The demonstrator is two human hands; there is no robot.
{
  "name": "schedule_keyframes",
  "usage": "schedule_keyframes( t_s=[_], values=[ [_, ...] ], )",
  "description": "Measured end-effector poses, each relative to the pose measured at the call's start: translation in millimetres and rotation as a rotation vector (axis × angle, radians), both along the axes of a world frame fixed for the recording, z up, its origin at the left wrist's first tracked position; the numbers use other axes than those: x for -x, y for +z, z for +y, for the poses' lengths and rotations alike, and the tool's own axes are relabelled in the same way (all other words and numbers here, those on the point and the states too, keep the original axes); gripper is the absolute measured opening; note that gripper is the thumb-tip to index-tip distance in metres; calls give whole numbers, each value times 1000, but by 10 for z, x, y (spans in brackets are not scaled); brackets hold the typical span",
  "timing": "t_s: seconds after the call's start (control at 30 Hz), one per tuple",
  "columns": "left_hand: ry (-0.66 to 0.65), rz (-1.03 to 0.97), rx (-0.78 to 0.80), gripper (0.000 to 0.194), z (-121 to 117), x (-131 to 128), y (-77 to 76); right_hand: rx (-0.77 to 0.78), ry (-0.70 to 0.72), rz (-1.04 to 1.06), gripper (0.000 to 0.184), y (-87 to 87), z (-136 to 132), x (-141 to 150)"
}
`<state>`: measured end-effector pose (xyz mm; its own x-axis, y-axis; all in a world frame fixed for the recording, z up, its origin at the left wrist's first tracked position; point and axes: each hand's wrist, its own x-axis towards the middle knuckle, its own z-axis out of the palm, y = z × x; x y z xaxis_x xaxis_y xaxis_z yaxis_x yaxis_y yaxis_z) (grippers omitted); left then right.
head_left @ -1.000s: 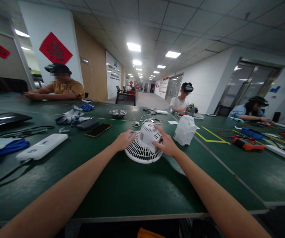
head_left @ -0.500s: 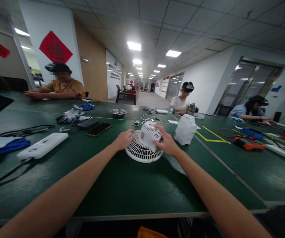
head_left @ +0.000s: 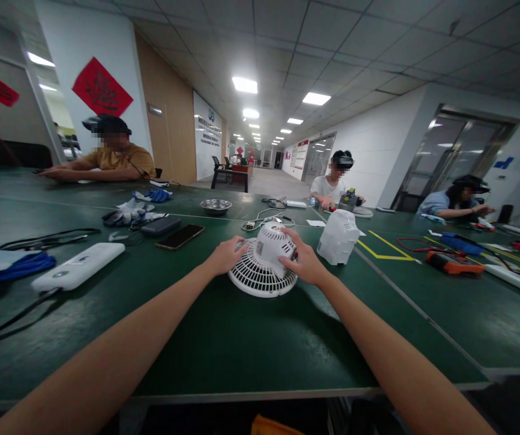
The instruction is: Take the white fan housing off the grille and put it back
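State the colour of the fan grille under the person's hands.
White: the fan grille lies face down on the green table, clearest in the head view.

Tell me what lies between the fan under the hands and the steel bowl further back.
In the head view, a white cable with a plug lies on the green table between the fan and the steel bowl.

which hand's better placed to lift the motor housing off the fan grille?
Right, probably. The right hand already wraps the motor housing; the left hand rests at the fan grille rim, suited to steadying it.
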<state>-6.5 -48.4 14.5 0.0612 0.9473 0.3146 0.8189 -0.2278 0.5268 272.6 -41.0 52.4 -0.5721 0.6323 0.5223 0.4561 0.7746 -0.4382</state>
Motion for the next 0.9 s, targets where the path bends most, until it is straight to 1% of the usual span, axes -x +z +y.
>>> schedule_keyframes(
  t_s=[0.13,0.23,0.4,0.5,0.67,0.9],
  values=[
    [3,11,-36,54,20,3,-11,18,-10,-8,75,15,-18,-4],
    [4,18,-25,55,60,8,-40,19,-10,-13,75,20,-19,-5],
    [20,22,-50,53,119,21,-93,-1,3,0,75,-5,10,0],
    [15,27,-37,54,161,39,-111,-11,10,6,76,-21,29,-1],
    [9,28,-26,55,206,63,-121,-2,11,9,77,-22,34,-6],
    [7,6,-4,56,186,51,-112,12,8,6,76,-9,24,-12]
  ],
)
